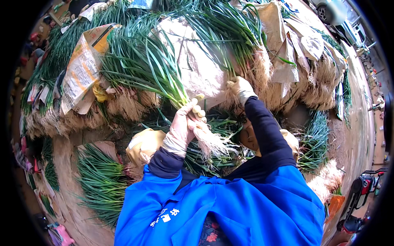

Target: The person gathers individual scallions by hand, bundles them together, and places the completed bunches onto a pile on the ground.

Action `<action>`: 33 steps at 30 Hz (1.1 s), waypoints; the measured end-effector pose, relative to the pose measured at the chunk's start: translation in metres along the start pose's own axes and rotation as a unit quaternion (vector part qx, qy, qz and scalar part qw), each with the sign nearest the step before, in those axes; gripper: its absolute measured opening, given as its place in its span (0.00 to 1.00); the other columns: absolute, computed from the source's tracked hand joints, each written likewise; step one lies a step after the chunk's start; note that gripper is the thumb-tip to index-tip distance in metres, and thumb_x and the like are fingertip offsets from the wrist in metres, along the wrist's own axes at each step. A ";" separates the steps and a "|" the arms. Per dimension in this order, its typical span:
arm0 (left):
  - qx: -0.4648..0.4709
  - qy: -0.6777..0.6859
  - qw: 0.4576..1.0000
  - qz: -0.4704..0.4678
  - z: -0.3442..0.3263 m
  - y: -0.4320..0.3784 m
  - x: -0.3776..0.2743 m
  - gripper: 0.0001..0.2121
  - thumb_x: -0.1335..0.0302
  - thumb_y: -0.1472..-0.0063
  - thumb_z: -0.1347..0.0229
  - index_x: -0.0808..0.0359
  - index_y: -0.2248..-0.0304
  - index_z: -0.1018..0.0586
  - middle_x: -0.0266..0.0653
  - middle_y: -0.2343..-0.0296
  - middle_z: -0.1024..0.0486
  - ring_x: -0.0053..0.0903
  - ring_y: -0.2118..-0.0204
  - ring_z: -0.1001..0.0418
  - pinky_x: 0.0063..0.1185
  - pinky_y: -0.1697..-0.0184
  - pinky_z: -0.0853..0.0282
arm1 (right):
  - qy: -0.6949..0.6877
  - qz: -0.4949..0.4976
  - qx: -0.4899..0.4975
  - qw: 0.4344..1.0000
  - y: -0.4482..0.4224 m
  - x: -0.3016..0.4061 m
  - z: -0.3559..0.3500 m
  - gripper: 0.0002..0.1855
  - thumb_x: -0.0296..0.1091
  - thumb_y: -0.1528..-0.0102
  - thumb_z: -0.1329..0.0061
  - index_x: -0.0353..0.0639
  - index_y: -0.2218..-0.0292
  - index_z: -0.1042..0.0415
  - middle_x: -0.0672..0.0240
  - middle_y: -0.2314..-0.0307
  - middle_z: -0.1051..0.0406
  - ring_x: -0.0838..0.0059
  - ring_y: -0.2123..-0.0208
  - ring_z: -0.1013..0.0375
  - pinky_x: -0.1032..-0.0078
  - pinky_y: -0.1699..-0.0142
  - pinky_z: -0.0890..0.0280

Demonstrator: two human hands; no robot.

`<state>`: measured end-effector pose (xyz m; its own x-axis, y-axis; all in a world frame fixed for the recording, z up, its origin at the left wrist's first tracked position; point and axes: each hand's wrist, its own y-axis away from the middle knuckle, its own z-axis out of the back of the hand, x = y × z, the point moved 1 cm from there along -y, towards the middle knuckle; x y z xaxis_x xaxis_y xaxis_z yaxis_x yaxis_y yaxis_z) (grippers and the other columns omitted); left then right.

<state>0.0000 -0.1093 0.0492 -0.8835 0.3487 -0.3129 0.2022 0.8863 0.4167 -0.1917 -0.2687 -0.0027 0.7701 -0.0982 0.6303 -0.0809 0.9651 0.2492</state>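
My left hand [184,124], in a pale glove, is closed around a bunch of green onions [172,89]. Their long leaves fan up and to the left, and the whitish roots [211,140] hang out below the fist. Farther right, my gloved right hand [241,87] grips stems at the edge of another heap of green onions [243,46]. How many stems it holds is hidden by the fingers. That heap lies on a pale woven sack [194,64], its roots [261,64] pointing right and down.
Long rows of green onions [55,58] stretch across the front, partly covered by printed sacks [83,70] and beige sacking [271,27]. Loose leaves [203,163] lie between my knees. More bundles [98,181] rest on the floor at left. A red and black machine [361,190] stands far right.
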 end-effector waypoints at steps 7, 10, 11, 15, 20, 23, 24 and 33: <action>-0.026 -0.091 0.995 -0.018 0.007 -0.005 0.005 0.13 0.69 0.46 0.52 0.63 0.60 0.31 0.35 0.70 0.28 0.20 0.71 0.32 0.19 0.74 0.36 | -0.019 0.018 0.016 1.000 0.008 -0.002 -0.030 0.20 0.47 0.53 0.56 0.37 0.69 0.31 0.56 0.75 0.30 0.62 0.71 0.30 0.71 0.65 0.38; -0.070 -0.160 0.981 -0.081 0.017 -0.007 0.005 0.12 0.68 0.47 0.51 0.67 0.66 0.27 0.41 0.68 0.28 0.20 0.71 0.31 0.16 0.75 0.36 | 0.082 0.174 -0.110 0.975 0.081 0.052 -0.023 0.15 0.44 0.54 0.56 0.41 0.78 0.33 0.55 0.80 0.32 0.60 0.75 0.31 0.70 0.68 0.37; -0.045 -0.143 0.988 -0.028 0.036 -0.011 0.005 0.11 0.69 0.47 0.51 0.68 0.68 0.27 0.42 0.71 0.28 0.20 0.77 0.31 0.15 0.79 0.37 | 0.141 0.187 -0.081 0.969 0.106 0.064 -0.031 0.13 0.44 0.53 0.57 0.43 0.78 0.33 0.57 0.82 0.33 0.61 0.77 0.31 0.69 0.70 0.37; -0.120 -0.129 0.983 -0.057 0.014 -0.009 0.014 0.10 0.68 0.47 0.49 0.69 0.74 0.27 0.39 0.80 0.29 0.19 0.85 0.33 0.14 0.85 0.38 | 0.109 0.322 0.117 0.933 0.156 0.050 -0.036 0.16 0.47 0.51 0.60 0.43 0.72 0.36 0.57 0.77 0.34 0.60 0.74 0.32 0.67 0.68 0.37; -0.146 -0.102 0.984 -0.007 0.031 -0.017 0.020 0.09 0.69 0.47 0.49 0.67 0.72 0.27 0.37 0.79 0.29 0.23 0.80 0.31 0.20 0.82 0.35 | -0.572 0.001 0.444 0.689 0.097 -0.004 -0.079 0.19 0.35 0.49 0.57 0.39 0.56 0.38 0.71 0.62 0.35 0.85 0.63 0.37 0.86 0.59 0.40; -0.142 -0.106 0.984 0.006 0.039 -0.003 0.017 0.09 0.66 0.47 0.51 0.64 0.75 0.28 0.35 0.81 0.29 0.24 0.80 0.31 0.20 0.79 0.34 | -0.652 0.081 0.321 0.683 0.116 0.064 -0.072 0.11 0.38 0.45 0.65 0.44 0.63 0.34 0.76 0.69 0.35 0.86 0.72 0.37 0.88 0.67 0.41; -0.137 -0.104 0.985 -0.001 0.040 -0.003 0.018 0.09 0.66 0.47 0.51 0.64 0.75 0.28 0.35 0.81 0.29 0.24 0.81 0.31 0.20 0.79 0.34 | -0.669 0.043 0.357 0.650 0.110 0.062 -0.073 0.11 0.37 0.45 0.64 0.44 0.62 0.36 0.75 0.71 0.35 0.84 0.73 0.37 0.88 0.68 0.41; -0.067 -0.017 0.997 -0.019 0.023 0.007 0.020 0.09 0.68 0.45 0.53 0.65 0.76 0.31 0.34 0.84 0.33 0.21 0.85 0.37 0.15 0.85 0.40 | -0.832 -0.136 0.196 0.501 0.103 0.070 -0.076 0.12 0.41 0.45 0.66 0.45 0.76 0.43 0.78 0.91 0.57 0.82 0.88 0.56 0.81 0.84 0.59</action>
<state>-0.0064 -0.0892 0.0261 -0.8744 0.3277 -0.3578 0.1084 0.8507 0.5143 -0.0982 -0.1575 0.0109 -0.7804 -0.5951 0.1920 -0.4861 0.7706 0.4122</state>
